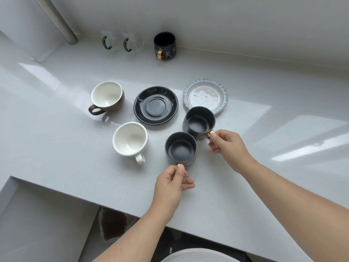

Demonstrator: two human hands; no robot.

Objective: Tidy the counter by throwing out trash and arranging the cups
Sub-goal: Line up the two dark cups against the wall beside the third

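While both hands grip cup handles near the front of the white bench (pixel 56 148), the other crockery stands loose across it. Far left, at the back, a metal pole (pixel 56 17) slants up from the bench by the wall. Next to it two clear glass mugs (pixel 120 43) with green handles stand side by side against the wall. Below them sits a brown cup (pixel 106 96) with a white inside, upright, handle pointing toward the front left. Nearer the front is a white cup (pixel 130 138), upright, handle toward the person. Right of the brown cup lies a black saucer (pixel 155 104), bare. Behind it, by the wall, stands a tall black mug (pixel 164 45) with a gold handle and white line drawings.

The left hand (pixel 172 186) pinches the gold handle of the near black cup (pixel 181 148) between thumb and forefinger, the other fingers curled. Just beside it, seemingly touching at the rim, is the far black cup (pixel 199 121), whose gold handle the right hand (pixel 224 143) pinches the same way. This cup overlaps the front edge of a pale plate with a blue speckled rim (pixel 205 93); whether it rests on the plate cannot be told.
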